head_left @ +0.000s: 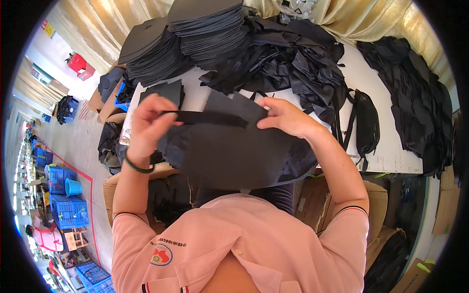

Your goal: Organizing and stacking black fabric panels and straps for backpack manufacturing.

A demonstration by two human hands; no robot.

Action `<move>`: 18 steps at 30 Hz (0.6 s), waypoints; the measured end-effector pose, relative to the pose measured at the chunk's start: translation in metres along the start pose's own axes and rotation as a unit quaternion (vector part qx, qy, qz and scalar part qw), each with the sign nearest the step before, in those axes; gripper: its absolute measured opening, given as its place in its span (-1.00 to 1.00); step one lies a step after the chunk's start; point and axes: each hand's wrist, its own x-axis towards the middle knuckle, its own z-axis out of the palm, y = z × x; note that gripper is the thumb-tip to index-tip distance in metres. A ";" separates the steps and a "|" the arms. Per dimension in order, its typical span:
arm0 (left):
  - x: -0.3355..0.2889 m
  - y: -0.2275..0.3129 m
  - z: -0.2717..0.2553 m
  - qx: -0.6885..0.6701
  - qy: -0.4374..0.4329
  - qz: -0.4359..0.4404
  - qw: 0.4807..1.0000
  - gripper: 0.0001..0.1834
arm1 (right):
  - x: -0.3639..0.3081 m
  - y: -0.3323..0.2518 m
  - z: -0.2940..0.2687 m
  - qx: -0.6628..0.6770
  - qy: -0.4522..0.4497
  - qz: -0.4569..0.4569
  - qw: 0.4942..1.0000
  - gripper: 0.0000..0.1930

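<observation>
A flat dark grey panel point(234, 154) with a notched far edge is held up over the near edge of the white table. My left hand point(154, 119) pinches one end of a black strap point(210, 117), which stretches to the right across the panel. My right hand point(286, 117) is closed, thumb and fingers gripping the panel near its upper right edge, close to the strap's other end. Thin black fabric point(300, 158) shows under the panel. The left fingers are slightly blurred.
Tall stacks of dark panels point(210, 34) stand at the back left of the white table point(391, 146). Beside them lies a heap of black fabric pieces point(303, 63), with another pile point(415, 97) at right. A black mesh pouch point(366, 122) lies between. Blue crates point(68, 212) stand on the left floor.
</observation>
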 end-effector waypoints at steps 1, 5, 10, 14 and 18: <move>-0.005 0.003 -0.015 -0.023 0.035 -0.016 0.999 -0.92 | -0.002 0.014 -0.011 -0.057 0.010 0.035 0.998 -0.59; -0.032 -0.007 -0.078 -0.109 0.163 -0.084 0.977 -0.96 | -0.024 0.066 -0.047 -0.288 0.074 0.066 0.952 -0.53; -0.073 -0.048 -0.153 0.025 0.245 -0.225 0.943 -0.92 | -0.047 0.078 -0.049 -0.304 0.124 0.084 0.941 -0.47; -0.047 -0.084 -0.124 0.659 0.098 -0.085 0.741 -0.64 | -0.055 0.068 -0.037 -0.360 0.155 0.090 0.916 -0.42; 0.020 -0.073 -0.014 0.430 -0.096 0.034 0.897 -0.57 | -0.056 0.028 -0.012 -0.425 0.129 0.080 0.892 -0.41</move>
